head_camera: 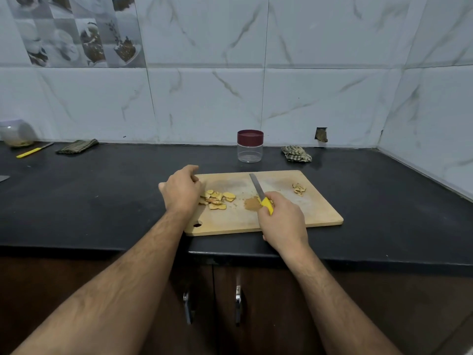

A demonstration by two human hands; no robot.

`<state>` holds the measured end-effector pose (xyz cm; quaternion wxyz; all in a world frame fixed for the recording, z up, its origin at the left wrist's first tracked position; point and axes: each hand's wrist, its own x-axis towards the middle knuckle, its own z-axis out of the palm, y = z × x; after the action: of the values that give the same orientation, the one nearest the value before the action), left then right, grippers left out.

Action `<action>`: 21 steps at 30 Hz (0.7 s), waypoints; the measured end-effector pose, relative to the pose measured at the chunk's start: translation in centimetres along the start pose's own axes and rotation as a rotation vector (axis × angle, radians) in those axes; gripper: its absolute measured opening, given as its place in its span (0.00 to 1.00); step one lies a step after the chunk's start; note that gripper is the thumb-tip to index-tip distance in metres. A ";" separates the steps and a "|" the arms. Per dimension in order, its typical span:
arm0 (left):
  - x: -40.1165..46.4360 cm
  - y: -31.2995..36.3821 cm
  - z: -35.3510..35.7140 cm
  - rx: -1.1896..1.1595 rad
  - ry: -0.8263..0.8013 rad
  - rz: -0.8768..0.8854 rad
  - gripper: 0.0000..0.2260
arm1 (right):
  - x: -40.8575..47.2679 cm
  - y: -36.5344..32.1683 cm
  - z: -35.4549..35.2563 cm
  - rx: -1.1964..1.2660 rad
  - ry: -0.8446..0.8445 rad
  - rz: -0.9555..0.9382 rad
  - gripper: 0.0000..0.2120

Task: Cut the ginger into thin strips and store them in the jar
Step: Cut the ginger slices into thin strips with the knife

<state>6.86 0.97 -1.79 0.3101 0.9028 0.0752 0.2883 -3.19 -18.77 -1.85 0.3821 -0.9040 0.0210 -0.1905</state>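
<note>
- Two hands work over a wooden cutting board (pixel 317 213) lying on the dark worktop (pixel 102 201).
- Right hand (pixel 282 221) grips the yellow handle of a knife (pixel 258 189); blade angled away, resting on the board.
- Left hand (pixel 180 192) rests at the board's left edge, fingers loosely curled, holding nothing that can be seen.
- Ginger slices (pixel 218 198) lie just beside the left hand.
- Ginger scraps (pixel 299 189) sit near the board's right end.
- Jar (pixel 250 147), clear with maroon lid on, stands behind the board.
</note>
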 end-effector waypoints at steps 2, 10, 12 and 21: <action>-0.3 -0.2 0.0 -0.002 0.058 -0.004 0.12 | -0.1 0.4 0.1 0.027 0.020 0.001 0.16; -0.1 0.0 0.4 0.015 -0.140 0.051 0.11 | -0.1 1.0 -0.2 0.124 0.024 0.046 0.13; 0.0 0.4 0.5 0.100 -0.238 0.070 0.11 | 0.0 1.0 -0.3 0.140 0.020 0.048 0.14; 0.8 1.5 0.0 0.161 -0.341 0.049 0.03 | 0.0 1.0 -0.4 0.170 0.014 0.059 0.17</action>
<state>7.46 0.05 -0.52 0.2381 0.9621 0.0224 0.1314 -3.24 -19.76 -2.30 0.4626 -0.8660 0.0340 -0.1867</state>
